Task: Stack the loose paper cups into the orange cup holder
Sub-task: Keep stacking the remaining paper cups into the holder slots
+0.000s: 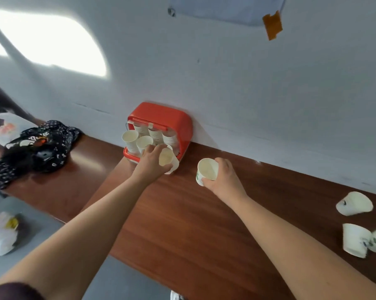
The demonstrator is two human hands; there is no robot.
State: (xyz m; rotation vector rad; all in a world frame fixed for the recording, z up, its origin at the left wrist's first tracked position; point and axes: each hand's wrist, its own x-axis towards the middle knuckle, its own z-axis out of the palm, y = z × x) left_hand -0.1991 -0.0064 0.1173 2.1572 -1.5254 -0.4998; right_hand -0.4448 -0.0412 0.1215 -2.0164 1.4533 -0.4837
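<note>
Orange cup holder [161, 118] sits on the counter [193, 224]. Left grip [150, 163] holds a paper cup [166, 158] at its front, and right grip [226, 178] clutches a second cup [206, 171]. Pushed in crooked, it could jam.

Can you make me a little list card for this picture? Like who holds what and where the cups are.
Holder: orange holder on the table, against the wall
Inside: stacks of paper cups
Left: left hand grips left cup at the holder's front
Right: right hand holds right cup, right of the holder
Waiting: at least three loose cups tipped over at the table's far right
</note>
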